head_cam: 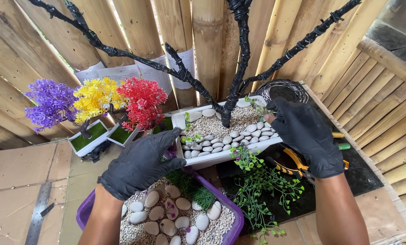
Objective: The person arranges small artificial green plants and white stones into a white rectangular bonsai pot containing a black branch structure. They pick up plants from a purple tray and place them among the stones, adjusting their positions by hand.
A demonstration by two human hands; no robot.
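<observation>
Bare black tree [239, 54]: trunk and three long branches wound in black tape, without leaves, rooted in the white planter just beyond both hands; the branches spread far above and to either side of them.

White planter [221, 156]: long rectangular tray on the desk [26, 172], lying between the two hands. Filled with pale fine gravel around the trunk base, ringed with smooth white pebbles and a few small green sprigs.

Purple tub [82, 213]: directly beneath the left hand, holding gravel, larger cream pebbles and a tuft of green fake grass.

Three small finished trees, purple [51, 103], yellow [96, 96] and red [143, 100]: in little white pots with green tops, beyond and outward of the left hand.

Loose green vine sprigs [262, 190]: on a dark mat just inward of and below the right wrist.

Wire coil [282, 90]: just beyond the right hand.

Pliers [293, 164], yellow-handled: under the right hand.

Left hand [139, 163]: black glove, palm down, fingers loosely spread, reaching at the planter's near left corner; empty as far as shows.

Right hand [305, 136]: black glove, fingertips pinched at a green sprig on the planter's right end.
</observation>
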